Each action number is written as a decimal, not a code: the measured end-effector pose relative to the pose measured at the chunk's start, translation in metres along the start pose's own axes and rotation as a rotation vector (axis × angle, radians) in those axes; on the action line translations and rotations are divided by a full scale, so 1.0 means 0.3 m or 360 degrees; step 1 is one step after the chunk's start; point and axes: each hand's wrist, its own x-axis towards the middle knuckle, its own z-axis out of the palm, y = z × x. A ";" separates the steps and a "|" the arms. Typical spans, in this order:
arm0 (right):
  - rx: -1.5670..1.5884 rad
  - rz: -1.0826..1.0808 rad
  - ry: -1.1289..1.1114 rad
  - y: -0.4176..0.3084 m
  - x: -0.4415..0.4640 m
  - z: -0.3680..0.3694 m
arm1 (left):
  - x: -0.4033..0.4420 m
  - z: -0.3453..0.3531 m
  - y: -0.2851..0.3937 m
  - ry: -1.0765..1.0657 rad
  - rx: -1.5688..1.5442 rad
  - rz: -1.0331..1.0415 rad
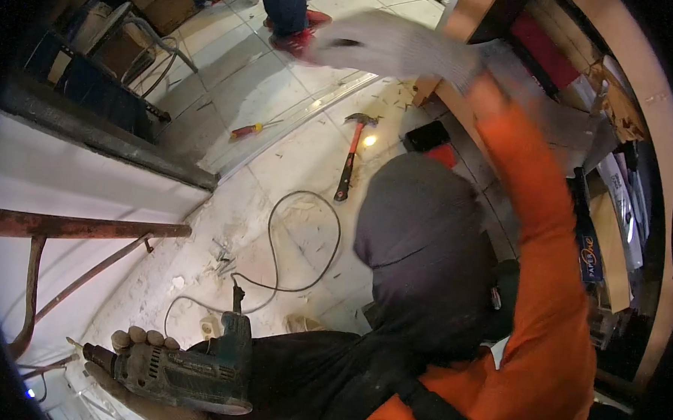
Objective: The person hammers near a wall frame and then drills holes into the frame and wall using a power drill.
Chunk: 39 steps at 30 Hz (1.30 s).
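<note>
My left hand (147, 339), in a dusty work glove, wraps round the front of a dark teal corded power drill (187, 372). The drill lies sideways, with its short bit pointing left and its handle and cord upward. At the upper right, my right hand (480, 92) is raised at the end of an orange sleeve (539, 204). Motion smears it, and a pale grey glove or cloth (404, 48) blurs around it, so its fingers are not readable. A claw hammer (350, 156) with a red and black handle lies on the floor between the hands.
A screwdriver (253, 130) lies near the door track. The drill's cord (339, 229) loops across dusty tiles, beside small metal pieces (221, 261). A dark grey rounded cloth form (426, 221) fills the middle. Another person's red shoe (291, 43) shows beyond. Shelving (619, 185) stands right.
</note>
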 end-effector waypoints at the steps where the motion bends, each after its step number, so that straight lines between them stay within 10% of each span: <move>1: -0.0034 0.0279 0.0032 -0.004 -0.128 -0.003 | 0.007 -0.005 -0.001 0.0036 0.0059 0.0004; 3: 0.0334 0.1103 0.0027 -0.011 -0.371 0.077 | 0.055 -0.117 0.000 -0.0170 0.0091 -0.0013; 5: -0.0296 0.0655 0.0135 0.037 -0.701 0.283 | 0.054 -0.087 -0.007 -0.0088 0.0165 -0.0048; 7: -0.0010 0.1235 -0.0698 -0.039 -0.840 0.298 | 0.020 -0.050 -0.077 0.0057 0.0987 0.0776; 8: -0.0025 0.1293 -0.0717 -0.064 -0.938 0.331 | 0.005 -0.012 -0.079 0.0226 0.0485 0.0508; 10: -0.0047 0.1379 -0.0625 -0.098 -1.150 0.434 | 0.062 -0.133 -0.080 -0.0102 0.1660 0.1005; 12: -0.0052 0.1407 -0.0368 -0.082 -1.237 0.501 | 0.048 0.012 -0.034 0.0039 0.0068 -0.0017; 13: -0.0041 0.1404 -0.0232 -0.056 -1.232 0.515 | 0.103 -0.072 -0.140 0.0273 0.0993 0.0722; 16: 0.0153 0.1458 0.0114 0.073 -1.073 0.563 | 0.135 0.073 -0.043 0.0193 0.0540 -0.0278; 18: 0.0365 0.1672 0.0233 0.193 -0.927 0.642 | 0.163 0.117 -0.091 -0.0186 0.0211 -0.0237; 20: -0.0010 0.1162 0.0299 0.445 -1.001 0.901 | 0.209 0.145 -0.110 -0.0620 -0.0201 -0.0470; 26: -0.0410 0.1462 -0.0473 0.591 -0.933 0.959 | 0.275 0.353 -0.099 -0.0325 -0.0084 -0.0428; 28: -0.0509 0.1034 -0.0103 0.721 -1.083 1.149 | 0.314 0.384 -0.102 -0.0304 -0.0057 -0.0366; 39: -0.0544 0.0958 0.0233 0.631 -0.996 0.973 | 0.400 0.474 -0.142 -0.0340 0.0005 -0.0427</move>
